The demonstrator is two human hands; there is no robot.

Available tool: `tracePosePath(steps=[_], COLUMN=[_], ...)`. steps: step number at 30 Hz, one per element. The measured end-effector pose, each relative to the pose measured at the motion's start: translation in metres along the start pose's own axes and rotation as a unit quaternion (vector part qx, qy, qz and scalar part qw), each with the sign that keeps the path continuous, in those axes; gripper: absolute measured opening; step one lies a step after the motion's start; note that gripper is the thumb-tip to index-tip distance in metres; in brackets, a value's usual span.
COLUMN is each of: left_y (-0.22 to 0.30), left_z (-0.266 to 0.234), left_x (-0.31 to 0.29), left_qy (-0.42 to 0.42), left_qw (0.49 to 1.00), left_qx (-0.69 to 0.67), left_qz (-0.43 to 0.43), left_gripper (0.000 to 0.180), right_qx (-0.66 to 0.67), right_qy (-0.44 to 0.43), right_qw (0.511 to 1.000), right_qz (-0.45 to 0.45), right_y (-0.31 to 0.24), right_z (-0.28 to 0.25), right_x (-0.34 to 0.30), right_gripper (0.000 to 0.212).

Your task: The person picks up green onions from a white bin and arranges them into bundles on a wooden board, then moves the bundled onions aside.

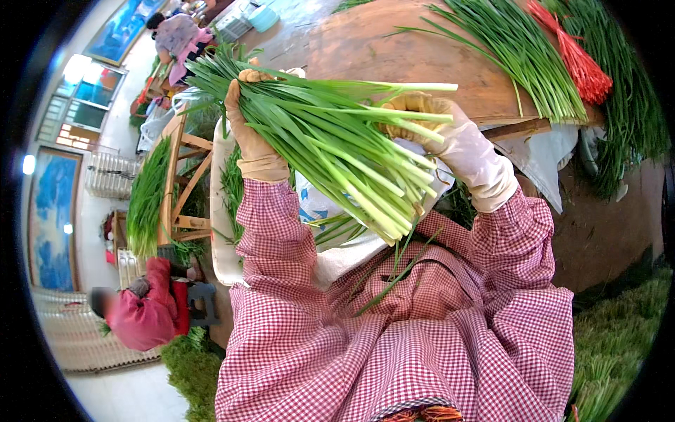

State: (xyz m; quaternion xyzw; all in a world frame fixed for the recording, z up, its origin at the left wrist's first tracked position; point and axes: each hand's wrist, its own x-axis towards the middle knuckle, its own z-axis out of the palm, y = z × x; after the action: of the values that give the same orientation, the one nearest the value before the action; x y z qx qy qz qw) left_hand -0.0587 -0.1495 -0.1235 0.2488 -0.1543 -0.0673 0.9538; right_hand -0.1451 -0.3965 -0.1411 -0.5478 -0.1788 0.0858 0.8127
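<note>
A thick bunch of garlic chives [323,133] is held up over my lap, pale stem ends to the lower right and green leaves to the upper left. My left hand [249,137], in a light glove, is closed round the leafy part, with its thumb on the near side. At the stem ends, my gloved right hand [450,133] has its fingers curled against the bunch; some stems cross in front of them and partly hide the grip. Several loose blades [394,278] lie on my checked red-and-white apron.
A round wooden table [394,49] ahead carries more chives [520,56] and a bundle of red ties [576,63]. Below the bunch sits a white tub [219,239]. Cut greens [626,337] cover the floor at right. A person in red [144,309] sits at left; another person [179,42] works farther back.
</note>
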Motion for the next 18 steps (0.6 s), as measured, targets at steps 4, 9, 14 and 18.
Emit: tracePosePath(steps=[4, 9, 14, 18], left_y=[0.002, 0.004, 0.004, 0.04], left_z=[0.007, 0.006, 0.008, -0.004], left_x=[0.001, -0.002, -0.003, -0.001], left_qy=[0.008, -0.012, -0.001, -0.01], left_qw=[0.993, 1.0, 0.993, 0.993], left_qx=[0.095, 0.011, 0.1, 0.088], left_qz=[0.068, 0.024, 0.056, 0.074], left_gripper=[0.026, 0.017, 0.017, 0.018], right_qx=[0.043, 0.12, 0.157, 0.11], right_qy=[0.026, 0.002, -0.039, -0.119], right_qw=[0.998, 0.992, 0.987, 0.981], right_qz=[0.029, 0.041, 0.016, 0.106], right_y=[0.003, 0.011, 0.013, 0.004], right_z=[-0.004, -0.007, -0.01, -0.034], right_x=[-0.003, -0.008, -0.012, -0.042], right_gripper=[0.03, 0.028, 0.023, 0.017])
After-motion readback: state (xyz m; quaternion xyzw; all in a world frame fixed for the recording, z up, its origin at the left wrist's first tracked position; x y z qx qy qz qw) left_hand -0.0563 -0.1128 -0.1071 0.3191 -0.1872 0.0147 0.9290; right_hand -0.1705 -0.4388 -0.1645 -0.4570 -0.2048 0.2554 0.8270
